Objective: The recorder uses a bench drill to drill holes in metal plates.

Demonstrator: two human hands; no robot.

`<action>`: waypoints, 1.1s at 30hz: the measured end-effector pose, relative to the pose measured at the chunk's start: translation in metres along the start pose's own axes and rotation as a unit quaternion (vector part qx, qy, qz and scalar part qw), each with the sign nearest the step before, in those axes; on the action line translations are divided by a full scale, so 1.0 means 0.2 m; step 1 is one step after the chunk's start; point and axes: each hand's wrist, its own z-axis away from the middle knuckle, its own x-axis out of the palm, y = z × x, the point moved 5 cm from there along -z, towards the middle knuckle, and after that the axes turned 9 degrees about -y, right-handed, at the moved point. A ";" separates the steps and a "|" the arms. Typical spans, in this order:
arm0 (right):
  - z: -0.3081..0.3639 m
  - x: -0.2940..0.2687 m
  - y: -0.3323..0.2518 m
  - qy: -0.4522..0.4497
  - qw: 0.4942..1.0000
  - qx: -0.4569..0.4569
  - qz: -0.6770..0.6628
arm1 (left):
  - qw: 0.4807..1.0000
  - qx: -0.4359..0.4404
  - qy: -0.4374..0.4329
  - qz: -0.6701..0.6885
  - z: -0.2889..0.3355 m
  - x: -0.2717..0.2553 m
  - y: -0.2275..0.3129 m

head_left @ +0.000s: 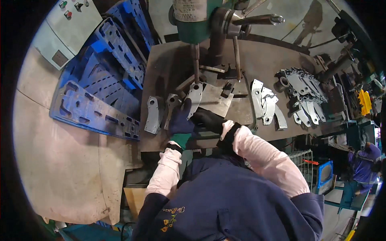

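Observation:
A curved grey metal bracket (196,94) lies under the spindle (196,60) of a green drill press (196,34), its far end close to the tool tip. My left hand (181,119), in a dark blue glove with a green cuff, grips the bracket along its left side. At its near end my right hand (207,119), in a black glove, is closed against the metal; its fingertips are mostly hidden. A flat metal plate (217,99) sits just right of the bracket. To the left of my left hand lie two similar brackets, one pale (153,114) and one darker (172,108).
More brackets (265,100) lie right on the brown worktable (257,52), with a heap of metal pieces (301,86) beyond. Blue plastic pallets (92,108) stand left by a grey control box (64,30). A co-worker (364,160) is at far right.

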 end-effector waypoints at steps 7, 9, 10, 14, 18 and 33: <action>0.17 -0.37 -0.37 0.078 0.926 0.085 -0.359 | 0.994 0.073 0.084 0.004 -0.09 -0.05 -0.01; 0.22 -0.54 -0.62 0.051 0.923 -0.066 -0.377 | 0.986 0.125 0.108 0.038 -0.12 -0.02 -0.07; 0.22 -0.66 -0.58 0.046 0.896 -0.065 -0.436 | 0.983 0.131 0.125 0.008 -0.13 -0.03 -0.03; 0.23 -0.83 -1.19 -0.012 0.817 -0.145 -0.558 | 0.974 0.137 0.178 -0.027 -0.10 -0.05 -0.02; 0.24 -0.84 -1.51 0.085 0.824 -0.170 -0.534 | 0.983 0.124 0.129 0.030 -0.12 -0.02 -0.06; 0.22 -0.61 -1.42 0.001 0.843 -0.187 -0.503 | 0.968 0.104 0.104 0.201 -0.14 -0.01 -0.07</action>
